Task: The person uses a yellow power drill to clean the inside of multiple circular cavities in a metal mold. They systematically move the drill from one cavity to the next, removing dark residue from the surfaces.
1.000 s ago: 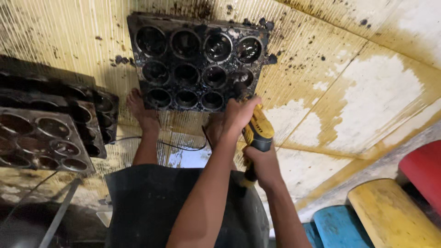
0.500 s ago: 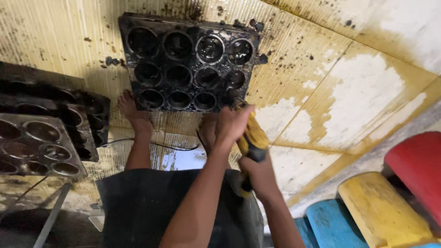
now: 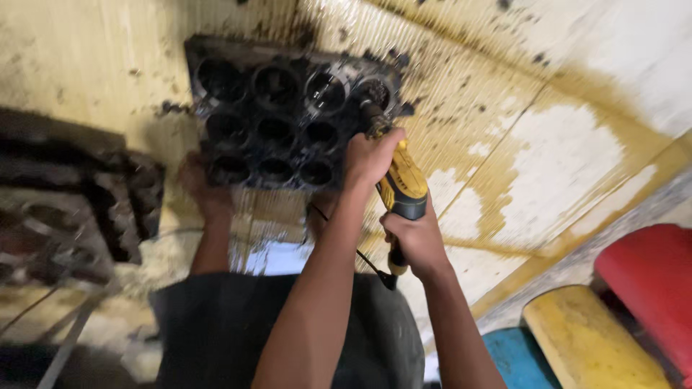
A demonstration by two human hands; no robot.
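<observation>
Both hands on the yellow power drill (image 3: pixel 401 186): left hand (image 3: pixel 369 157) wrapped tight round the front of the body, right hand (image 3: pixel 412 243) closed on the rear handle. Drill's brush tip (image 3: pixel 373 97) sits in the far-right cup of the black muffin tray (image 3: pixel 285 112). Tray is at centre-far on the stained yellow floor (image 3: pixel 548 151), twelve round cups, caked in black grime, one cup showing a shiny bottom. Someone's foot (image 3: pixel 204 189) touches the tray's near-left edge. More dark trays (image 3: pixel 79 209) lie left, blurred. Red, yellow and blue stools (image 3: pixel 591 338) near right.
</observation>
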